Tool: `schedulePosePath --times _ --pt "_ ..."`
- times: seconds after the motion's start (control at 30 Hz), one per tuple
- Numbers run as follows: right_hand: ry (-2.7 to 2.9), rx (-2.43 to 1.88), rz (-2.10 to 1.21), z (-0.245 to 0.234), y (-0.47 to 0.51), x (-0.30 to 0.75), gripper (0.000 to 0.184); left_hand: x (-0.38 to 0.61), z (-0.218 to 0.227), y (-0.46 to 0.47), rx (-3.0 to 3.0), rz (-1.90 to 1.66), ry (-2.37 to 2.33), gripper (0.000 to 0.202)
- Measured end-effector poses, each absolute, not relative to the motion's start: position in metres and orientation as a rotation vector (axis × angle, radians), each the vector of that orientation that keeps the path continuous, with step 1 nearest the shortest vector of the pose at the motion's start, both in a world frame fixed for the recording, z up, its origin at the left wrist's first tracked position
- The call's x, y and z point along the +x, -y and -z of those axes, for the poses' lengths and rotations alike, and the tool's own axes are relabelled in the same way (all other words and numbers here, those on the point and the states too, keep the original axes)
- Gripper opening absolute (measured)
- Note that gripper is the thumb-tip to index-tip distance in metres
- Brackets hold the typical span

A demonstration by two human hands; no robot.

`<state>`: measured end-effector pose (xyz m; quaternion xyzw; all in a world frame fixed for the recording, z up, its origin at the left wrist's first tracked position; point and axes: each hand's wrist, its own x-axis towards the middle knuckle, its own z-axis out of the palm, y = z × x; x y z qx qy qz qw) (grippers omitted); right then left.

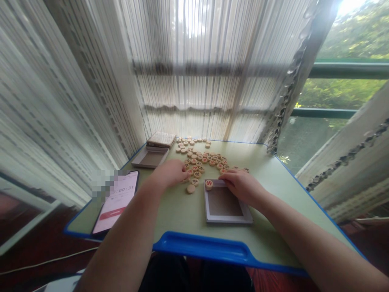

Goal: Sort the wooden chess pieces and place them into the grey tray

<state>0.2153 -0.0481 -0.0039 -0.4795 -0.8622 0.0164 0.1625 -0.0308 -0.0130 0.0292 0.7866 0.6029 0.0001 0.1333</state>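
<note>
The left hand (pixel 172 173) is resting on the near left edge of the scatter of round wooden pieces (pixel 202 156) lying across the far middle of the green counter (pixel 267 166). Its fingers are curling down over a few discs, and I cannot tell whether its grip is closing on one. The right hand (pixel 243 186) is lying across the far rim of the shallow grey tray (pixel 227 221), its grip slack and holding nothing, with its fingertips near a single red-marked piece (pixel 209 185) sitting in the tray's far left corner. By the look of it, pieces are passing one by one from scatter to tray, and the tray is holding only this one. Bringing another across would be calling for a fingertip pinch on a loose disc at the scatter's near edge and a short carry right over the low rim. Bare counter is lying open between tray and left forearm. A phone (pixel 117 202) is sitting by the near left edge, a box (pixel 152 157) at the far left, and the curtain (pixel 197 81) is hanging close behind.
</note>
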Motion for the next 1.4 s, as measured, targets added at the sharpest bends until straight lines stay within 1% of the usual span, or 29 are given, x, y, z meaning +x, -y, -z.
schedulePosePath --times 0.13,0.3,0.37,0.47,0.67,0.9,1.07,1.13,1.27,1.4 --pt "2.462 -1.365 -0.075 0.005 0.047 0.217 0.027 -0.030 -0.033 0.014 2.197 0.087 -1.841 0.032" --pt "2.465 -1.361 -0.083 0.005 0.048 0.216 0.027 -0.029 -0.037 0.020 2.164 0.029 -1.754 0.042" --pt "2.467 -1.368 -0.074 0.004 0.049 0.216 0.027 -0.028 -0.036 0.025 2.127 0.057 -1.671 0.042" --pt "2.468 -1.374 -0.064 0.004 0.049 0.215 0.027 -0.025 -0.033 0.029 2.127 0.119 -1.546 0.037" --pt "2.465 -1.375 -0.084 0.003 0.049 0.215 0.027 -0.020 -0.027 0.028 2.348 0.007 -1.540 0.019" --pt "2.476 -1.377 -0.052 0.003 0.049 0.215 0.026 -0.023 -0.024 0.025 2.382 0.036 -1.576 0.017" --pt "2.473 -1.375 -0.075 0.003 0.049 0.216 0.027 -0.020 -0.025 0.024 2.450 -0.020 -1.633 0.010" --pt "2.473 -1.375 -0.077 0.003 0.048 0.216 0.026 -0.021 -0.027 0.025 2.442 -0.017 -1.603 0.010" --pt "2.464 -1.366 -0.070 0.004 0.048 0.216 0.027 -0.026 -0.030 0.026 2.409 -0.044 -1.496 0.020" --pt "2.461 -1.363 -0.085 0.004 0.049 0.216 0.027 -0.029 -0.030 0.024 2.431 -0.098 -1.487 0.016"
